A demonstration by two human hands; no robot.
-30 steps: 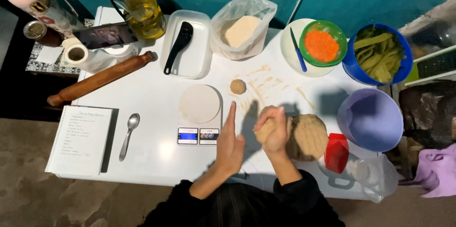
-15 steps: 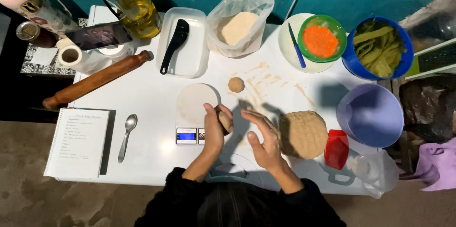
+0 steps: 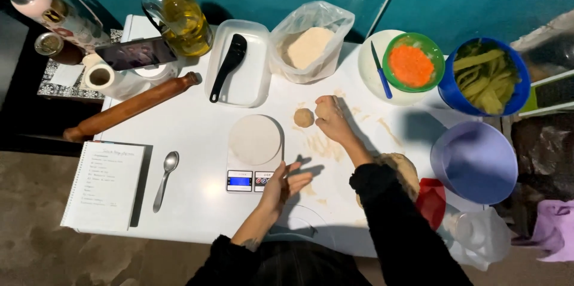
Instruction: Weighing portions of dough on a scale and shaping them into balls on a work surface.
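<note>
from above the white table (image 3: 197, 136), the right hand (image 3: 329, 116) reaches out to the middle, fingers curled down over what looks like a second dough piece, right beside a small dough ball (image 3: 304, 118) that sits free on the floured surface; whether the hand truly grips something i cannot tell for sure. the left hand (image 3: 286, 182) hovers near the front edge, fingers loosely spread and holding nothing, just right of the kitchen scale (image 3: 254, 151) with its round white platform bare. it looks like dough is being portioned into balls, and the next move would seem to call for a gentle release beside the first ball without squashing it. the big dough mass (image 3: 406, 169) lies on the right, partly hidden by the dark sleeve. farther off stand a bag of flour (image 3: 308, 43), a white tray with a black spoon (image 3: 228, 64), an oil bottle (image 3: 176, 17), a green bowl of grated carrot (image 3: 412, 64) and a blue bowl of green strips (image 3: 485, 76). a rolling pin (image 3: 131, 106), a metal spoon (image 3: 165, 178) and a notebook (image 3: 104, 184) lie left, well clear. a lilac bowl (image 3: 475, 163) crowds the right side.
</note>
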